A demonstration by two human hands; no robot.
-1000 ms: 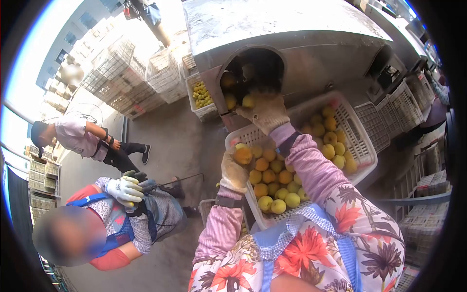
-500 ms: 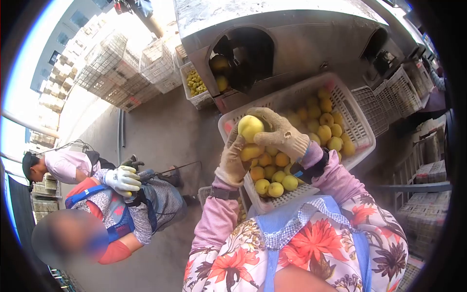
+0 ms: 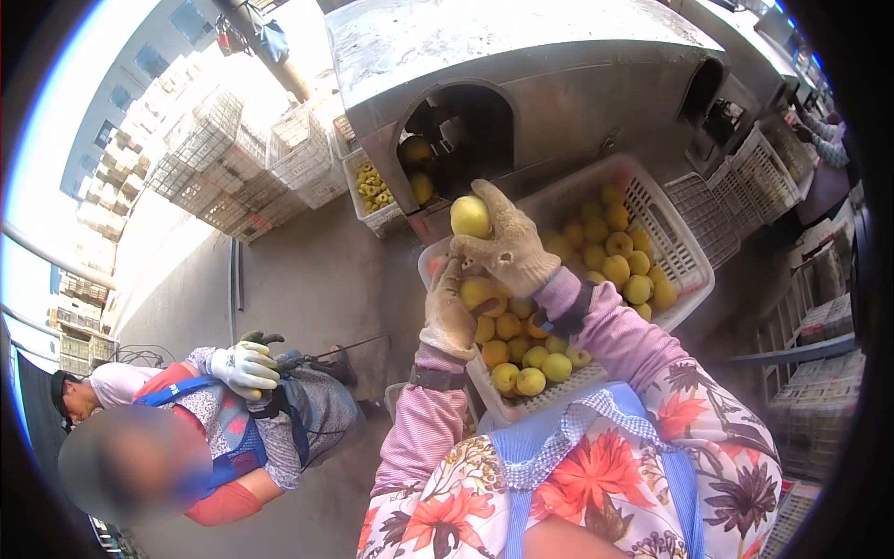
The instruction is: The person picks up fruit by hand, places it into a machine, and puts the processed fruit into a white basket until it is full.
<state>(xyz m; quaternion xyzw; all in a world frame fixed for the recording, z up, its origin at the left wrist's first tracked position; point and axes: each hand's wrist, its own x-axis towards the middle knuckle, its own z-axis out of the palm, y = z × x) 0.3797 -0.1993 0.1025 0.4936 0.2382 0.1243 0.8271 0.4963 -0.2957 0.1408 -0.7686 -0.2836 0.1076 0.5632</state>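
Observation:
My right hand (image 3: 512, 244), in a worn beige glove, grips a pale yellow-green peach (image 3: 470, 216) between thumb and fingers. Close below it my left hand (image 3: 450, 314), also gloved, is curled around a yellow peach (image 3: 476, 291); part of that fruit is hidden by the fingers. Both hands are above the white plastic crates. More yellow peaches (image 3: 616, 270) lie in the larger crate (image 3: 684, 244) behind my right hand. Nearer my apron, a second crate (image 3: 510, 410) holds several yellow and greenish peaches (image 3: 530, 381).
A metal machine (image 3: 596, 88) with an arched opening (image 3: 470, 130) stands in front. Beside it is a crate of small greenish fruit (image 3: 374, 191). Stacked crates (image 3: 209, 158) rise at left. A co-worker's gloved hand (image 3: 247, 368) is at left; another person (image 3: 79, 396) is behind.
My right hand has lifted its peach up and away from my left hand, toward the machine. The left hand stays low with its peach. The view has shifted slightly.

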